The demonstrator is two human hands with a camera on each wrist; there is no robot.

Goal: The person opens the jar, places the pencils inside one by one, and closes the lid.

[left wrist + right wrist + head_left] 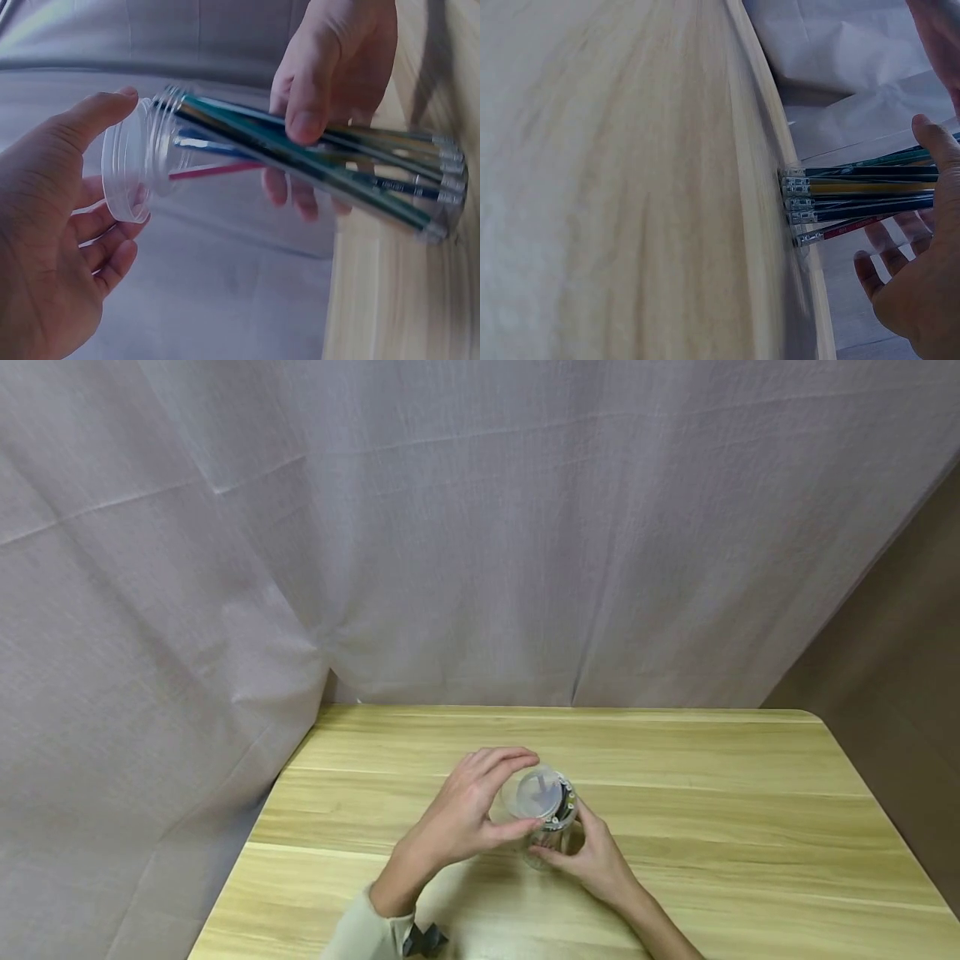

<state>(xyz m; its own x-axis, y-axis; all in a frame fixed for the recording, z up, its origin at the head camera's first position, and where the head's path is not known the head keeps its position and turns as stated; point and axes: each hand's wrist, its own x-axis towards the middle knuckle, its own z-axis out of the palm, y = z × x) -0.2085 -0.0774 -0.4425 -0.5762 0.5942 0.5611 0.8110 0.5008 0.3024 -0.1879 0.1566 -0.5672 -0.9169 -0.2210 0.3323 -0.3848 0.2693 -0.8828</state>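
A clear plastic jar (161,146) with a threaded neck stands on the table, slightly tilted. Several pencils (300,154) in green, blue, yellow and red are inside, their metal-banded ends at the jar's bottom. My right hand (596,860) grips the jar's side, thumb on one side and fingers round the other. A translucent round lid (126,169) is pinched at its edge between the thumb and fingers of my left hand (465,806). In the head view the lid sits off-centre to the left of the mouth, with pencil ends showing beside it.
The wooden table (712,793) extends around the jar on all sides. A grey curtain (480,527) hangs along its back and left edges, and a brown surface (892,677) borders the right. A black strap (425,940) shows at my left sleeve.
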